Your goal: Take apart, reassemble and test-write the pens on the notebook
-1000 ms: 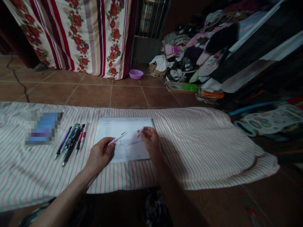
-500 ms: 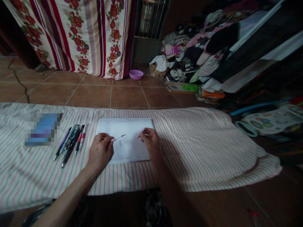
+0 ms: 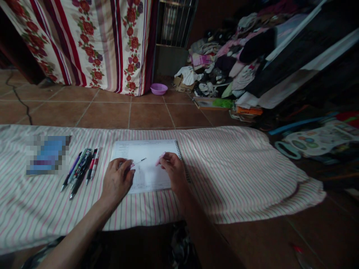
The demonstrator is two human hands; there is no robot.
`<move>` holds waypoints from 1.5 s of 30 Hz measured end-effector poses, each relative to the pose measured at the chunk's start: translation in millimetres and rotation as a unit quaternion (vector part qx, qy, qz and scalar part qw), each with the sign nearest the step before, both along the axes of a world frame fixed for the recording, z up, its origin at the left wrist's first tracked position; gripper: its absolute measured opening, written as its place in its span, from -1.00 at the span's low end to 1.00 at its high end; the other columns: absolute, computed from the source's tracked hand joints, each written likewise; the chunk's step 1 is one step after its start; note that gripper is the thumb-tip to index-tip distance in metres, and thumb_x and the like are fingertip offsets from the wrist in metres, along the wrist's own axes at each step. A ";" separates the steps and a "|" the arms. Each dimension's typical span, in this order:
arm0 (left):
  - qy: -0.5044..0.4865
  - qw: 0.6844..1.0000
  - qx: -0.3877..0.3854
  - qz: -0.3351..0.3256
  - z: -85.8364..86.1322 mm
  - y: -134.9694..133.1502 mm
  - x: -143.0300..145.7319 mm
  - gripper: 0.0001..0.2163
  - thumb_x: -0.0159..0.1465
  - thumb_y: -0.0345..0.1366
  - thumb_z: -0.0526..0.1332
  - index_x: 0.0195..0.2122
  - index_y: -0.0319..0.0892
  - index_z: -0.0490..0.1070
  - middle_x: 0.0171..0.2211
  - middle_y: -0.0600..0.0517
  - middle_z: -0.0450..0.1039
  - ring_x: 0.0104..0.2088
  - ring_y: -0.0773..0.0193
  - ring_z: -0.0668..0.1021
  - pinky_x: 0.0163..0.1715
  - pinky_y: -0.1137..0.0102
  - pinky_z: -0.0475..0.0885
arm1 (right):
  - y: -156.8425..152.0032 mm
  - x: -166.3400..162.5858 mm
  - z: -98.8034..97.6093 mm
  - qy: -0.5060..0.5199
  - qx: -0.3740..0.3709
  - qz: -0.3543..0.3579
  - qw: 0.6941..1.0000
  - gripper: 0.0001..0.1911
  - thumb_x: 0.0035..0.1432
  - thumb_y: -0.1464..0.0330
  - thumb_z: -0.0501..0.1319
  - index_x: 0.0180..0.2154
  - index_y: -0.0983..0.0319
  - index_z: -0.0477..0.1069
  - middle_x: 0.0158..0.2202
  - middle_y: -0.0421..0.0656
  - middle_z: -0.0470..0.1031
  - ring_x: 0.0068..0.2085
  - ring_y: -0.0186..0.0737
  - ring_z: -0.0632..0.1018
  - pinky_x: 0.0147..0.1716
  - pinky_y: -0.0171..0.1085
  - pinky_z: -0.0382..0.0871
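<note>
My left hand (image 3: 116,181) is closed in a pinch on the rear part of a pen, above the left side of a spiral notebook (image 3: 150,147). A thin refill with a dark tip (image 3: 140,161) sticks out of that part, pointing right. Between the thumb and fingers of my right hand (image 3: 174,172) is a pink pen barrel piece (image 3: 159,160), over the notebook's right side. The two pen parts are apart, with a small gap between refill tip and barrel. My fingers hide much of both parts.
Several pens (image 3: 80,172) lie in a bunch left of the notebook. Beyond them is a blurred-out blue rectangular item (image 3: 50,153). Everything rests on a striped cloth (image 3: 238,175). A purple basin (image 3: 159,89) and a heap of clothes (image 3: 224,63) are on the floor behind.
My right hand has brought the pink barrel piece slightly left, closer to the refill tip. The whole view has shifted a little; both hands keep their grip.
</note>
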State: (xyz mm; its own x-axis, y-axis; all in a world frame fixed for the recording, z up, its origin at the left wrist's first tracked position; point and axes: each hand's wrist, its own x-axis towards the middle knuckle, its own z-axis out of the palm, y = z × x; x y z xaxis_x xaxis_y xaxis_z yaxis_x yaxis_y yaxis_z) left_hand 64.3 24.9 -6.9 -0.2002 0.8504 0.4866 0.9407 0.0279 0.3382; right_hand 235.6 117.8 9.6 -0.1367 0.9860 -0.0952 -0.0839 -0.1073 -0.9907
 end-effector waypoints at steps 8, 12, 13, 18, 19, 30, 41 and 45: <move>-0.219 0.973 0.000 -0.076 17.2 -4.5 28.0 -0.71 0.22 -0.17 0.12 -0.08 -0.16 0.36 -0.22 -0.04 0.48 -0.30 0.26 0.51 -0.33 0.34 0.46 | -25.2 -12.8 10.7 0.083 -0.082 0.086 0.989 -0.76 -0.20 0.32 0.32 -0.39 0.22 0.39 -0.45 -0.23 0.48 -0.43 -0.35 0.44 -0.43 -0.34 0.25; -0.230 0.970 -0.036 -0.072 15.7 -0.5 33.6 -0.75 0.22 -0.18 0.12 -0.16 -0.17 0.42 -0.33 -0.01 0.51 -0.38 0.28 0.51 -0.34 0.33 0.44 | -29.5 -17.7 6.3 0.087 -0.072 0.127 0.985 -0.79 -0.18 0.34 0.30 -0.39 0.22 0.39 -0.49 -0.24 0.47 -0.47 -0.37 0.40 -0.47 -0.35 0.22; -0.221 0.972 -0.034 -0.068 15.4 0.3 33.3 -0.77 0.22 -0.19 0.11 -0.19 -0.17 0.43 -0.36 0.00 0.51 -0.40 0.29 0.51 -0.34 0.34 0.44 | -29.7 -18.2 5.4 0.085 -0.068 0.132 0.985 -0.79 -0.18 0.34 0.30 -0.39 0.22 0.39 -0.50 -0.24 0.47 -0.48 -0.37 0.40 -0.48 -0.36 0.22; -0.148 0.987 0.028 -0.063 15.5 -1.1 29.2 -0.82 0.23 -0.24 0.09 -0.26 -0.14 0.45 -0.41 0.01 0.50 -0.36 0.25 0.50 -0.34 0.34 0.42 | -29.6 -18.1 3.5 0.043 -0.011 0.114 0.992 -0.81 -0.14 0.27 0.28 -0.43 0.22 0.42 -0.53 -0.25 0.43 -0.54 -0.41 0.34 -0.58 -0.40 0.19; -0.128 0.989 0.039 -0.062 16.1 -2.2 29.0 -0.83 0.23 -0.25 0.10 -0.27 -0.14 0.45 -0.40 0.01 0.50 -0.34 0.24 0.50 -0.32 0.33 0.42 | -29.7 -18.1 3.9 0.029 -0.003 0.107 0.994 -0.81 -0.13 0.25 0.27 -0.44 0.23 0.42 -0.54 -0.25 0.42 -0.56 -0.42 0.32 -0.61 -0.40 0.18; 0.040 0.997 0.057 -0.036 33.0 -10.2 38.8 -0.81 0.24 -0.32 0.08 -0.23 -0.21 0.46 -0.40 -0.05 0.47 -0.30 0.15 0.42 -0.27 0.25 0.36 | -32.4 -20.2 14.8 -0.020 0.031 0.053 0.998 -0.84 -0.10 0.25 0.25 -0.52 0.23 0.46 -0.62 -0.26 0.39 -0.56 -0.37 0.34 -0.54 -0.36 0.21; -0.137 0.988 0.020 -0.061 25.7 -6.3 34.5 -0.77 0.25 -0.27 0.06 -0.31 -0.19 0.50 -0.44 -0.03 0.49 -0.34 0.19 0.46 -0.33 0.27 0.41 | -29.7 -16.1 17.4 0.010 0.043 0.128 0.991 -0.85 -0.07 0.28 0.22 -0.44 0.20 0.50 -0.60 -0.28 0.36 -0.52 -0.37 0.33 -0.48 -0.34 0.22; -0.100 0.993 0.030 -0.047 30.1 -7.7 34.2 -0.76 0.26 -0.26 0.04 -0.32 -0.19 0.50 -0.46 -0.03 0.47 -0.35 0.18 0.44 -0.35 0.27 0.40 | -30.6 -17.8 17.3 0.046 0.005 0.135 0.990 -0.78 -0.08 0.25 0.23 -0.35 0.20 0.49 -0.56 -0.27 0.38 -0.54 -0.40 0.30 -0.52 -0.37 0.20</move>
State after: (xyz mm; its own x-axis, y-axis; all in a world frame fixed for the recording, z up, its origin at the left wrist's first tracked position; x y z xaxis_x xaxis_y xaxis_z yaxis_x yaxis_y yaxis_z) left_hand 98.5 17.2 23.3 -0.2187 0.8402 0.4962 0.8523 -0.0831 0.5165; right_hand 217.8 87.2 26.9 -0.4033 0.9131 -0.0599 -0.1426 -0.1274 -0.9815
